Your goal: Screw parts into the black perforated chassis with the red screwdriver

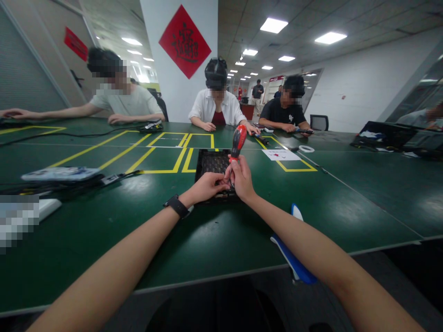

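Note:
A screwdriver [238,142] with a red and black handle stands nearly upright over a black plastic crate [212,161] with a dark patterned inside. My right hand [241,177] is closed round the screwdriver's lower part, just under the handle. Beside it my left hand [209,186] reaches over the crate's near side, thumb and fingers pinched together close to the screwdriver's shaft. What sits between those fingertips is too small to make out. Both hands partly hide the crate's near right part and the screwdriver's tip.
Yellow tape outlines mark the green table [263,249]. A blue and white object [294,258] lies under my right forearm at the near edge. Cables and a flat pale box [60,173] lie left. A printed sheet [281,155] and a white ring [306,149] lie right. Several people sit around.

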Demonstrator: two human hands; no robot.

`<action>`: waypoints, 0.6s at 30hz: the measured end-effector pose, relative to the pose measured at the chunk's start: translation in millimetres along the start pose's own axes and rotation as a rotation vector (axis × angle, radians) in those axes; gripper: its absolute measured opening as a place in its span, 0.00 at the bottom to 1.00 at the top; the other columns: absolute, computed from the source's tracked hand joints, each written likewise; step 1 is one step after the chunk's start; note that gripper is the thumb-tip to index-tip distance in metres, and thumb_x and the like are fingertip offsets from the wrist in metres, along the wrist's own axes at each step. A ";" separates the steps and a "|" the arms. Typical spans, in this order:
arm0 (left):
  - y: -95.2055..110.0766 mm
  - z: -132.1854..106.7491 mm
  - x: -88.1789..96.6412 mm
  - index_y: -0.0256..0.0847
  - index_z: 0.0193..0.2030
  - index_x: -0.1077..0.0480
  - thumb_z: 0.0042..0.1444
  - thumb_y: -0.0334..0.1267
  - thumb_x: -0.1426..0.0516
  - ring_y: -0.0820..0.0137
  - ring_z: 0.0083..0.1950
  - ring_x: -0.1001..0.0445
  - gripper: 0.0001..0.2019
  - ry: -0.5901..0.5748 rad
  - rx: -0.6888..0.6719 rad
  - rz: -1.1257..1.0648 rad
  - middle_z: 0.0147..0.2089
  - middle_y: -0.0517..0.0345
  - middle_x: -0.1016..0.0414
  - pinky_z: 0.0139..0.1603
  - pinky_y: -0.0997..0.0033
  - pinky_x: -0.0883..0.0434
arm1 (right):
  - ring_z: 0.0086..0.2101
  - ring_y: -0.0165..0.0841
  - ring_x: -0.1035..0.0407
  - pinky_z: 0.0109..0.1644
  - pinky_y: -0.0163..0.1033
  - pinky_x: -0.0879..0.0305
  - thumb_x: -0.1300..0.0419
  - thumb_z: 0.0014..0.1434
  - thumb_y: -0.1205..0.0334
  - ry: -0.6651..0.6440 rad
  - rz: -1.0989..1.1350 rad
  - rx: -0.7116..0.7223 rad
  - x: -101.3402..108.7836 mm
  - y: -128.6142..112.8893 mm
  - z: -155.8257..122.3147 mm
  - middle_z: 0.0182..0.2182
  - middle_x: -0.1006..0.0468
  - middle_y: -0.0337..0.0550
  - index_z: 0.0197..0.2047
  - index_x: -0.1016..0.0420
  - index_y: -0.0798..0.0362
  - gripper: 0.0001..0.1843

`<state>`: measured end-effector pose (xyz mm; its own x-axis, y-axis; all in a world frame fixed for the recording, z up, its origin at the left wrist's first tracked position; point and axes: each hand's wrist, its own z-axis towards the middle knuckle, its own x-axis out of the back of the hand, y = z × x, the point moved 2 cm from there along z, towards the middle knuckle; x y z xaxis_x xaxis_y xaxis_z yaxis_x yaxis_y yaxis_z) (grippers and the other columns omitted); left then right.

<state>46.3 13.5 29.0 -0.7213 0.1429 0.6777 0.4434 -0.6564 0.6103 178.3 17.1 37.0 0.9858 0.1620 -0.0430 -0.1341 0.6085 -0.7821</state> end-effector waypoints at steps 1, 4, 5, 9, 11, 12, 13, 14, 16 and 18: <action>0.1 0.1 0.1 0.35 0.31 0.30 0.53 0.43 0.44 0.73 0.29 0.33 0.11 -0.007 -0.003 0.002 0.27 0.61 0.28 0.33 0.75 0.37 | 0.14 0.21 0.46 0.17 0.27 0.49 0.53 0.62 0.48 -0.002 0.008 -0.009 0.3 0.7 0.4 0.18 0.34 0.29 0.47 0.38 0.52 0.18; 0.6 0.5 0.0 0.35 0.33 0.28 0.54 0.40 0.46 0.72 0.32 0.31 0.10 -0.018 -0.017 0.004 0.31 0.59 0.25 0.35 0.75 0.36 | 0.14 0.21 0.46 0.17 0.27 0.48 0.53 0.62 0.48 -0.011 0.020 -0.021 1.1 2.2 1.0 0.18 0.34 0.29 0.48 0.38 0.52 0.18; 0.8 0.6 -0.3 0.35 0.34 0.28 0.55 0.39 0.46 0.71 0.33 0.30 0.10 -0.021 -0.022 0.001 0.31 0.59 0.25 0.36 0.75 0.36 | 0.14 0.21 0.46 0.17 0.27 0.48 0.53 0.62 0.48 -0.011 0.017 -0.018 1.2 2.2 1.0 0.18 0.34 0.29 0.49 0.38 0.52 0.18; -0.1 0.7 -1.7 0.35 0.34 0.29 0.55 0.42 0.46 0.72 0.31 0.32 0.12 -0.014 -0.002 -0.004 0.30 0.59 0.27 0.35 0.75 0.37 | 0.14 0.21 0.45 0.17 0.27 0.48 0.52 0.62 0.49 0.004 -0.004 0.002 0.8 0.5 0.7 0.18 0.34 0.29 0.48 0.38 0.52 0.17; -1.8 0.8 -1.9 0.35 0.33 0.30 0.53 0.46 0.43 0.73 0.29 0.33 0.13 0.012 0.032 0.008 0.28 0.61 0.29 0.32 0.75 0.37 | 0.14 0.20 0.45 0.18 0.27 0.48 0.52 0.62 0.50 0.004 -0.013 0.004 0.1 -0.4 0.3 0.17 0.34 0.29 0.47 0.38 0.53 0.17; -2.7 0.9 -1.9 0.35 0.32 0.31 0.51 0.47 0.42 0.74 0.28 0.34 0.14 0.024 0.045 0.014 0.27 0.61 0.30 0.31 0.75 0.38 | 0.14 0.20 0.45 0.18 0.27 0.48 0.52 0.62 0.50 0.003 -0.018 0.005 -0.2 -0.6 0.0 0.17 0.34 0.29 0.47 0.38 0.52 0.17; -3.5 1.0 -1.9 0.35 0.31 0.31 0.50 0.48 0.41 0.74 0.27 0.35 0.15 0.030 0.053 0.018 0.26 0.62 0.31 0.30 0.76 0.39 | 0.15 0.21 0.45 0.19 0.27 0.48 0.52 0.63 0.50 0.001 -0.023 0.007 -0.5 -0.6 -0.2 0.17 0.33 0.29 0.47 0.38 0.52 0.17; -4.2 1.1 -1.9 0.35 0.30 0.32 0.49 0.48 0.41 0.75 0.27 0.36 0.15 0.032 0.055 0.017 0.25 0.63 0.32 0.29 0.76 0.39 | 0.15 0.21 0.44 0.19 0.27 0.47 0.52 0.63 0.50 0.001 -0.028 0.009 -0.5 -0.5 -0.4 0.17 0.33 0.29 0.47 0.38 0.52 0.16; -4.8 1.3 -1.9 0.35 0.29 0.32 0.50 0.47 0.41 0.75 0.26 0.36 0.15 0.029 0.043 0.005 0.25 0.63 0.33 0.29 0.76 0.40 | 0.15 0.21 0.44 0.19 0.27 0.47 0.52 0.62 0.50 0.004 -0.036 0.010 -0.1 0.3 -0.5 0.17 0.33 0.29 0.47 0.38 0.52 0.16; -4.7 1.4 -1.8 0.35 0.29 0.32 0.51 0.45 0.42 0.75 0.27 0.36 0.13 0.019 0.024 -0.009 0.25 0.63 0.31 0.30 0.76 0.39 | 0.15 0.21 0.44 0.19 0.27 0.47 0.51 0.62 0.50 0.009 -0.040 0.006 0.7 1.1 -0.2 0.18 0.33 0.29 0.47 0.38 0.52 0.16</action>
<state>46.2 17.4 25.5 -0.7352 0.1342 0.6644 0.4496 -0.6369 0.6262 178.9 17.7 36.0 0.9912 0.1311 -0.0176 -0.0956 0.6186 -0.7799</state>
